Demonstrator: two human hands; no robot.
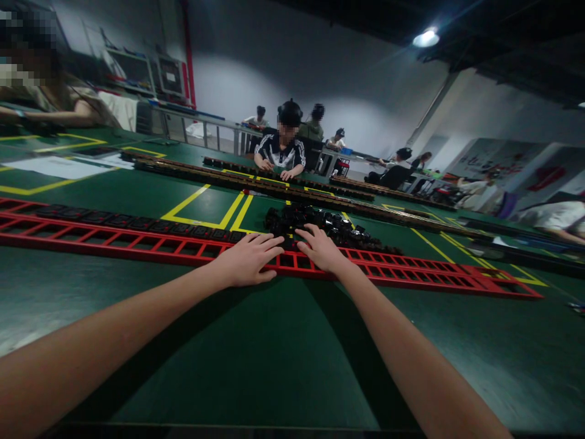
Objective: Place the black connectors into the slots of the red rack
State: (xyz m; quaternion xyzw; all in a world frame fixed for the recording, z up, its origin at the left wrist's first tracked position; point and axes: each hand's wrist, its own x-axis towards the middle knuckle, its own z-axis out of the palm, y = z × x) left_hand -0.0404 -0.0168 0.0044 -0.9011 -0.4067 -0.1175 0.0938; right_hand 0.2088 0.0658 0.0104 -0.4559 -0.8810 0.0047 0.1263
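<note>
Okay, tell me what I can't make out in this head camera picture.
In the head view:
Beneath the left hand and right hand: they cover the red frame there.
Separate pieces in the black pile: dark, overlapping, blurred.
Any print on the white sheet: too small and blurred.
Part of the person at far left: cut off by the left edge.

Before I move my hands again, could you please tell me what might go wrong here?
The loose heap of black pieces lies just behind your fingers, so a careless sweep of the right hand might scatter it.

The left hand is beside the row of black pieces in the red slotted frame; brushing that row could shift some.

No clamp is visible on the frame, so a push may slide it.
</note>
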